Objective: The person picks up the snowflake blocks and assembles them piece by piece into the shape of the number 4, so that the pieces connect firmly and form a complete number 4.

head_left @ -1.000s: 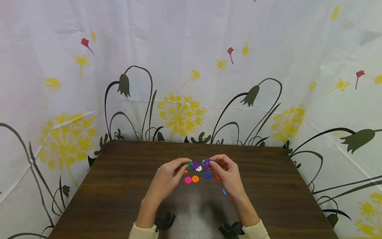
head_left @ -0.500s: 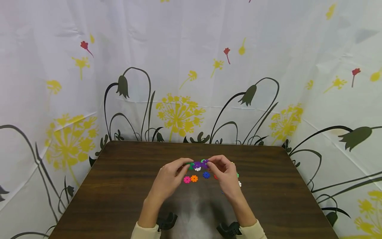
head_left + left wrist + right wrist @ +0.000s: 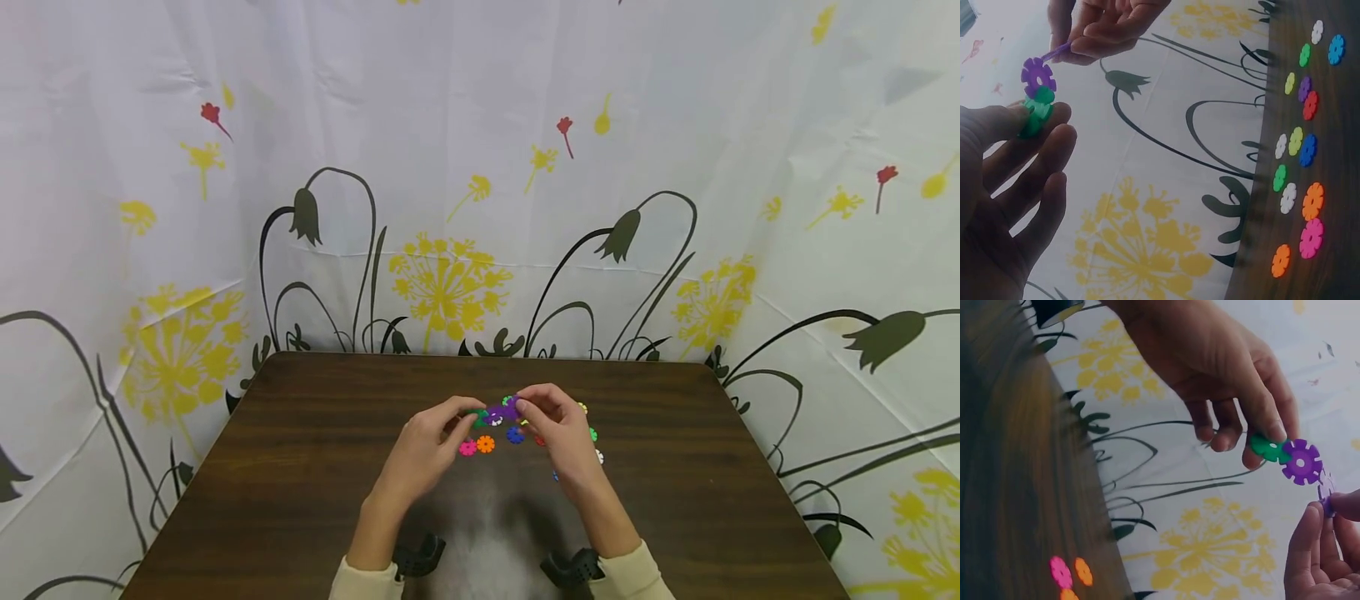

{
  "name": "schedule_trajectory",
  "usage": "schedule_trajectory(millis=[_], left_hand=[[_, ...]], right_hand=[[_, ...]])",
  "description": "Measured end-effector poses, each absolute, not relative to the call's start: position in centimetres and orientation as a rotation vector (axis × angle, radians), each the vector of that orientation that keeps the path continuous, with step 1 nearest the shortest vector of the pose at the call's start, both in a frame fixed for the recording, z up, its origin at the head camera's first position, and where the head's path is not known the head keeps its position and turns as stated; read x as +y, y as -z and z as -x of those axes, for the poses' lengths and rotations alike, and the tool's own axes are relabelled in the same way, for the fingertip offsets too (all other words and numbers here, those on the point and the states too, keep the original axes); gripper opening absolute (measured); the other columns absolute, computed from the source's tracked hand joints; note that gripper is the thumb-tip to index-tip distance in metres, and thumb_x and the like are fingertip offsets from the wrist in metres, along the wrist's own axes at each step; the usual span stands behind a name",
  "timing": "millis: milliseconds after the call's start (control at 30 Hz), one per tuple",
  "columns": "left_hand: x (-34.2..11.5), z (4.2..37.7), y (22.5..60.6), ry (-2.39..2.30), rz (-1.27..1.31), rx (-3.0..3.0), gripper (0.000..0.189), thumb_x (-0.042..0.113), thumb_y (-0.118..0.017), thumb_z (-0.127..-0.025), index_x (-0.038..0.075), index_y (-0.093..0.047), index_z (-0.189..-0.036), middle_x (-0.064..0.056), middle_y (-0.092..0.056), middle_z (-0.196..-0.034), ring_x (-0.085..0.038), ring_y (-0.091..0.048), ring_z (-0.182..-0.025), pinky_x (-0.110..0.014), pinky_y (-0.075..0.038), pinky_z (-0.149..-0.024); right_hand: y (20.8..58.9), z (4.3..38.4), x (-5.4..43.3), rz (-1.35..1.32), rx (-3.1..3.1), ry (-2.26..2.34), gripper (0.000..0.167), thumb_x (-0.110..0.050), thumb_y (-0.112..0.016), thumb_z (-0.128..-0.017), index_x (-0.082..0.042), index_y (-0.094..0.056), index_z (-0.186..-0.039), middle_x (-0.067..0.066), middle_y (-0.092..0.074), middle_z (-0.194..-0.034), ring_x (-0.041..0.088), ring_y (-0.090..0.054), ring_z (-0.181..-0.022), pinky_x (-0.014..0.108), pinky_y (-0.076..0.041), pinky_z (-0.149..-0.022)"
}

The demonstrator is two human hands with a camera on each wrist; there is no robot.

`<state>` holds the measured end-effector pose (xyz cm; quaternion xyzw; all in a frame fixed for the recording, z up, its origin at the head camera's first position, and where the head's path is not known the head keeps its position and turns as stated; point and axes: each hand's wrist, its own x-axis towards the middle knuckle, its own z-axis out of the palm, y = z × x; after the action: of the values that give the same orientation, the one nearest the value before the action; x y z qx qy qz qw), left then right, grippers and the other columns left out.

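In the head view my left hand (image 3: 423, 446) and right hand (image 3: 566, 437) meet above the table. Between the thumb and fingertips of the left one is a green notched flower disc (image 3: 1036, 117). A purple notched disc (image 3: 1029, 77) is joined to the green one and sticks out past the fingertips. My right hand pinches a second purple disc (image 3: 1327, 505), turned nearly edge-on to the first. Its edge is right at the rim of the first purple disc in both wrist views.
On the brown table (image 3: 300, 500), several loose flower discs lie below and around the hands, among them a pink disc (image 3: 1311, 238), an orange disc (image 3: 1313, 201) and a blue disc (image 3: 1307, 150). A patterned white curtain (image 3: 480, 108) hangs behind the table.
My right hand has moved left with its purple disc, bringing it from apart up to the purple disc joined to the green one. My left hand has barely moved.
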<state>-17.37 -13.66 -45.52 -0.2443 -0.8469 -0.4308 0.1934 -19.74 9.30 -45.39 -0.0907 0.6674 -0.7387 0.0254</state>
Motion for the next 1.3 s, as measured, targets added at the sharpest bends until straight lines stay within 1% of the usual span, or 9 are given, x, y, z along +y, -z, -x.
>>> schedule_trajectory(millis=[100, 200, 367, 567, 800, 967, 1033, 1200, 1300], left_hand=[[-13.7, 17.4, 45.5, 1.239, 0.693, -2.381, 0.020, 0.009, -0.072, -0.103, 0.019, -0.073, -0.121, 0.007, -0.071, -0.094, -0.004, -0.061, -0.076, -0.024, -0.058, -0.070], [-13.6, 17.4, 45.5, 1.248, 0.703, -2.383, 0.021, 0.006, -0.072, -0.102, 0.018, -0.072, -0.120, 0.003, -0.073, -0.096, -0.004, -0.061, -0.077, -0.024, -0.058, -0.070], [-13.5, 17.5, 45.7, 1.296, 0.715, -2.389, 0.019, 0.005, -0.069, -0.104, 0.014, -0.070, -0.121, -0.001, -0.074, -0.097, -0.004, -0.063, -0.078, -0.024, -0.059, -0.070], [-13.4, 17.5, 45.7, 1.464, 0.706, -2.337, 0.018, 0.001, -0.066, -0.105, 0.009, -0.069, -0.120, -0.003, -0.073, -0.090, -0.002, -0.067, -0.073, -0.027, -0.062, -0.064], [-13.2, 17.9, 45.7, 1.401, 0.720, -2.227, 0.017, 0.000, -0.068, -0.103, 0.005, -0.073, -0.118, -0.003, -0.074, -0.095, -0.012, -0.071, -0.072, -0.030, -0.063, -0.064], [-13.1, 18.2, 46.0, 1.399, 0.726, -2.203, 0.015, 0.003, -0.067, -0.105, 0.006, -0.074, -0.118, -0.001, -0.073, -0.093, -0.004, -0.064, -0.069, -0.025, -0.059, -0.062], [-12.9, 18.4, 46.2, 1.421, 0.732, -2.199, 0.015, 0.005, -0.066, -0.106, 0.008, -0.074, -0.118, 0.000, -0.072, -0.090, -0.002, -0.062, -0.067, -0.024, -0.058, -0.060], [-11.5, 18.9, 46.9, 1.521, 0.716, -2.149, 0.014, 0.007, -0.065, -0.107, 0.011, -0.074, -0.116, -0.004, -0.066, -0.078, -0.004, -0.058, -0.064, -0.023, -0.053, -0.056], [-10.6, 19.0, 47.4, 1.579, 0.699, -2.084, 0.014, 0.006, -0.064, -0.107, 0.010, -0.074, -0.116, -0.008, -0.066, -0.076, -0.005, -0.058, -0.064, -0.024, -0.053, -0.056]], right_hand=[[45.5, 20.0, 9.3, 0.261, 1.977, 2.288, 0.031, -0.026, -0.075, -0.104, -0.003, -0.068, -0.123, 0.011, -0.069, -0.112, 0.029, -0.067, -0.099, 0.035, -0.065, -0.087], [45.8, 19.9, 9.3, 0.298, 2.027, 2.286, 0.027, -0.024, -0.075, -0.103, -0.004, -0.069, -0.121, 0.011, -0.070, -0.111, 0.022, -0.068, -0.094, 0.033, -0.065, -0.086], [46.1, 19.4, 9.0, 0.480, 2.321, 2.254, 0.017, -0.019, -0.075, -0.103, -0.007, -0.072, -0.115, 0.015, -0.074, -0.107, 0.024, -0.074, -0.088, 0.032, -0.066, -0.082], [45.9, 19.1, 8.5, 0.601, 2.379, 2.273, 0.014, -0.012, -0.074, -0.103, -0.004, -0.071, -0.113, 0.019, -0.079, -0.104, 0.016, -0.079, -0.087, 0.029, -0.066, -0.082], [45.6, 18.8, 8.0, 0.620, 2.400, 2.306, 0.013, -0.009, -0.073, -0.102, -0.001, -0.069, -0.112, 0.020, -0.079, -0.099, 0.016, -0.080, -0.083, 0.030, -0.066, -0.078], [45.9, 18.5, 7.7, 0.580, 2.369, 2.358, 0.014, -0.009, -0.073, -0.103, 0.001, -0.069, -0.112, 0.022, -0.078, -0.096, 0.014, -0.079, -0.079, 0.035, -0.067, -0.076], [46.0, 18.5, 7.7, 0.553, 2.323, 2.414, 0.014, -0.006, -0.073, -0.102, 0.003, -0.070, -0.112, 0.024, -0.077, -0.096, 0.020, -0.080, -0.079, 0.036, -0.067, -0.076], [46.3, 18.9, 7.6, 0.414, 2.215, 2.596, 0.015, -0.004, -0.074, -0.101, 0.008, -0.070, -0.108, 0.014, -0.077, -0.095, 0.020, -0.079, -0.074, 0.028, -0.066, -0.073], [46.4, 19.0, 7.2, 0.375, 2.221, 2.697, 0.015, -0.004, -0.074, -0.101, 0.010, -0.069, -0.106, 0.004, -0.076, -0.093, 0.012, -0.076, -0.070, 0.024, -0.064, -0.069]])
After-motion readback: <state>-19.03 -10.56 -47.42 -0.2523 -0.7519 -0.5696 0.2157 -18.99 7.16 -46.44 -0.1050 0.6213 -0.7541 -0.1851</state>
